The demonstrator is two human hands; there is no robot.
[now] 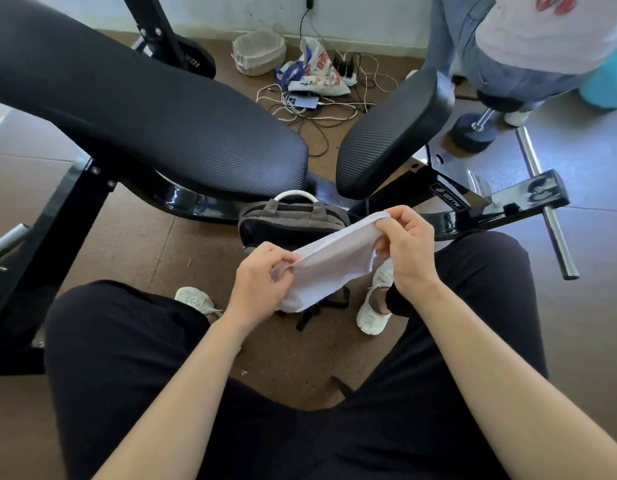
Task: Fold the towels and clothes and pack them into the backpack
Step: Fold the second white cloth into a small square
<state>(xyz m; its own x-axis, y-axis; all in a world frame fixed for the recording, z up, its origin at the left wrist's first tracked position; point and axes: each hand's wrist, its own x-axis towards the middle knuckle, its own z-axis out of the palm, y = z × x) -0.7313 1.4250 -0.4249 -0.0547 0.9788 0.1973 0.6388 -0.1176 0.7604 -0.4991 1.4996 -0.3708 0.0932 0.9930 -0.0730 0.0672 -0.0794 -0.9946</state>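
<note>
Hands: both of mine are raised over my lap, each pinching one end of the same white cloth.
Left hand point(262, 282): fingers curled shut on the cloth's lower left end, thumb pressed on top.
Right hand point(409, 245): fingers closed on the upper right end, gripping the hemmed edge, held higher than the left.
White cloth point(329, 263): a small white towel or garment, I cannot tell which, stretched on a slant between my hands, its loose part sagging below them.
Backpack point(293, 220): grey, standing on the floor just beyond my hands, between my feet and the bench frame, its top handle upright; the cloth hides its lower front.
Legs: I see my black trousers point(127, 341) spread wide, with pale sneakers point(374, 303) on the brown floor either side of the bag's straps.
Weight bench point(168, 112): black ribbed pads rise behind the bag, on a glossy black frame.
Background: a tangle of cables point(320, 102) and a woven basket point(259, 51) by the wall; another person in jeans point(507, 67) stands at upper right.
</note>
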